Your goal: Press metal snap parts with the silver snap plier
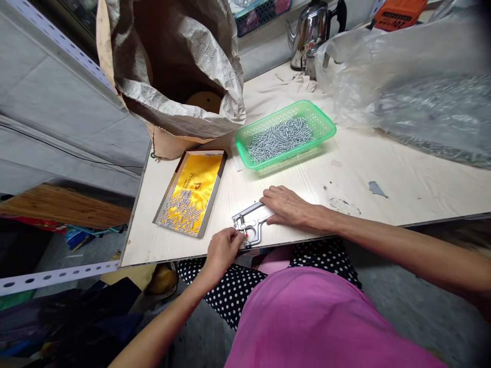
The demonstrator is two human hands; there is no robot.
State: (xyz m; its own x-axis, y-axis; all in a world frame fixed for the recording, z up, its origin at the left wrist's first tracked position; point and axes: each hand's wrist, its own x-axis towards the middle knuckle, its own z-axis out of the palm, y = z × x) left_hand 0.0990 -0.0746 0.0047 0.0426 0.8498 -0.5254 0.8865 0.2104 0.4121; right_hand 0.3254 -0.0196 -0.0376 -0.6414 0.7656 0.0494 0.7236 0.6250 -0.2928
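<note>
A small metal hand press (pixel 250 223) lies near the front edge of the pale wooden table (pixel 383 184). My right hand (pixel 286 204) rests flat on its long handle, fingers together and pressing down. My left hand (pixel 224 249) is pinched at the tool's front jaw, where a small red part shows; what the fingers hold is too small to name. A shallow box lid with a yellow lining (pixel 191 191), with several small metal pins in it, lies left of the tool. A green plastic basket (pixel 286 134) full of the same pins stands behind it.
A large open paper sack (pixel 172 66) stands at the table's back left. A clear plastic bag of metal parts (pixel 422 102) fills the right side. A steel kettle (pixel 310 30) stands at the back. Perforated shelf rails run along the left.
</note>
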